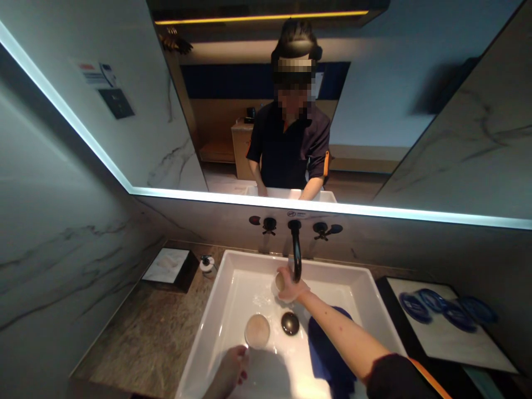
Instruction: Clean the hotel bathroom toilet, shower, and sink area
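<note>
My right hand [291, 287] is wrapped round a small pale cup [280, 281] beneath the black spout [296, 252]. Low in the basin, my left hand [236, 363] has its fingers curled, beside a round beige lid or dish [257, 331]; whether anything is between those fingers is too small to make out. The dark round drain stopper [290, 323] sits between the dish and a dark blue cloth [328, 354], which lies in the basin partly under my right forearm. Some water shows on the basin floor.
The white basin [226, 271] stands on a stone counter [137, 327]. A tissue box [166, 266] and a small soap bottle [207, 265] are left of it. To the right, a tray [436, 346] holds several blue packets [415, 307]. A mirror [374, 100] reflects a person.
</note>
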A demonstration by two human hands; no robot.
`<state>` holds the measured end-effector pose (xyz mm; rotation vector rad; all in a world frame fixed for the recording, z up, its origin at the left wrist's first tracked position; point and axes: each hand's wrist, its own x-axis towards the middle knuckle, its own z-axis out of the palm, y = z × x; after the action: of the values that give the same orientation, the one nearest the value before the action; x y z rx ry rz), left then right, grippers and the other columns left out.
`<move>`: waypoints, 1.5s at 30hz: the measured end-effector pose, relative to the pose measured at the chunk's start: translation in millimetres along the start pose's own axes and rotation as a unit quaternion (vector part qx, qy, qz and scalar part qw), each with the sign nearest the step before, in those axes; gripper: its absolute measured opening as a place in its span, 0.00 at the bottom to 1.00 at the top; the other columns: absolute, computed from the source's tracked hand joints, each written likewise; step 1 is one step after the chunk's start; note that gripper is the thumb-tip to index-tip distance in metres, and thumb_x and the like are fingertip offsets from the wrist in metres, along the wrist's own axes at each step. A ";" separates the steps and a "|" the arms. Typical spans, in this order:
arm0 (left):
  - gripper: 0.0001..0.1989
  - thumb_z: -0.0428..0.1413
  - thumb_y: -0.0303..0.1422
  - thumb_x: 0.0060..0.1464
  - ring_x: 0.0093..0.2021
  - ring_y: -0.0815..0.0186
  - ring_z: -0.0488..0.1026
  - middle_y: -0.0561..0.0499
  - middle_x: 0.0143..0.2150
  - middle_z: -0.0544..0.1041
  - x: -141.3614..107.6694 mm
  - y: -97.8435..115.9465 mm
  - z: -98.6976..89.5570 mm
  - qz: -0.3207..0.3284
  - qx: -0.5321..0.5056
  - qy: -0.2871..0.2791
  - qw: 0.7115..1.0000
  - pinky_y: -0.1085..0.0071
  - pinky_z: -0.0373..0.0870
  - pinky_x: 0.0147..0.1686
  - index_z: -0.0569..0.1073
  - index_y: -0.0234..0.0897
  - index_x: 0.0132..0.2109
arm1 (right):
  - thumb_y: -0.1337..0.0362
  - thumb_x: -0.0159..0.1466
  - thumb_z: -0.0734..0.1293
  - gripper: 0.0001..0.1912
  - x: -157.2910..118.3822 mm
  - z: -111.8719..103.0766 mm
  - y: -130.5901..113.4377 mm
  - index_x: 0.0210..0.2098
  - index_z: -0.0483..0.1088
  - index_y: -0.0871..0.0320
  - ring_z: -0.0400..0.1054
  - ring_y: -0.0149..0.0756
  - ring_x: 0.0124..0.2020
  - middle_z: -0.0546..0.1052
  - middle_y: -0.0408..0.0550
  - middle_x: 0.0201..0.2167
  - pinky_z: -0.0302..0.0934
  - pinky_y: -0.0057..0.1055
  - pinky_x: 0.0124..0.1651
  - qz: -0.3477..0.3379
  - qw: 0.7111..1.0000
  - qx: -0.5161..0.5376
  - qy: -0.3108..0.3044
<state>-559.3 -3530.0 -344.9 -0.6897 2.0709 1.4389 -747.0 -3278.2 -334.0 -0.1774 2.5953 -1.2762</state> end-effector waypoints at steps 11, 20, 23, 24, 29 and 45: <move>0.33 0.55 0.39 0.50 0.50 0.54 0.71 0.32 0.58 0.69 36.6 131.6 26.7 0.208 0.006 0.065 0.976 0.58 0.67 0.56 0.65 0.25 0.61 | 0.53 0.51 0.71 0.20 -45.0 8.3 11.0 0.39 0.68 0.56 0.74 0.39 0.29 0.79 0.46 0.29 0.68 0.34 0.29 0.223 0.795 0.561 0.057; 0.36 0.57 0.36 0.54 0.71 0.48 0.51 0.31 0.70 0.55 33.3 175.9 77.2 0.319 0.131 0.036 0.938 0.55 0.47 0.70 0.61 0.26 0.66 | 0.49 0.54 0.68 0.20 -63.5 3.5 13.8 0.41 0.68 0.54 0.74 0.39 0.31 0.80 0.45 0.30 0.67 0.31 0.30 0.241 0.728 0.629 0.124; 0.27 0.54 0.35 0.55 0.67 0.46 0.57 0.34 0.66 0.63 11.7 169.2 74.0 0.369 0.265 0.010 0.891 0.54 0.51 0.68 0.69 0.29 0.61 | 0.48 0.51 0.68 0.29 -56.6 2.0 15.0 0.49 0.67 0.54 0.75 0.41 0.33 0.80 0.46 0.34 0.68 0.33 0.31 0.251 0.819 0.486 0.172; 0.25 0.54 0.34 0.55 0.64 0.46 0.60 0.35 0.63 0.66 6.9 167.2 74.7 0.378 0.302 -0.015 0.875 0.55 0.55 0.67 0.71 0.30 0.59 | 0.49 0.50 0.68 0.31 -52.3 1.9 14.4 0.50 0.67 0.55 0.74 0.42 0.33 0.80 0.47 0.34 0.67 0.33 0.31 0.253 0.845 0.433 0.186; 0.20 0.50 0.30 0.57 0.58 0.45 0.67 0.31 0.54 0.73 13.9 164.0 89.6 0.297 0.381 -0.022 0.876 0.56 0.62 0.59 0.73 0.24 0.54 | 0.53 0.41 0.74 0.29 -25.6 9.8 0.6 0.41 0.70 0.58 0.73 0.44 0.36 0.78 0.49 0.31 0.66 0.33 0.33 0.241 0.889 0.323 0.215; 0.16 0.48 0.32 0.62 0.35 0.64 0.73 0.45 0.34 0.79 56.9 190.7 47.8 0.282 0.389 -0.094 0.872 0.72 0.61 0.34 0.78 0.28 0.37 | 0.44 0.59 0.60 0.19 -131.4 65.3 24.3 0.28 0.66 0.54 0.69 0.40 0.28 0.71 0.46 0.24 0.67 0.37 0.34 0.122 0.963 0.167 0.173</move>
<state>-722.1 -3432.9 -267.6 0.3954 2.5094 0.7164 -602.9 -3285.1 -370.2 0.4490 2.5072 -1.7456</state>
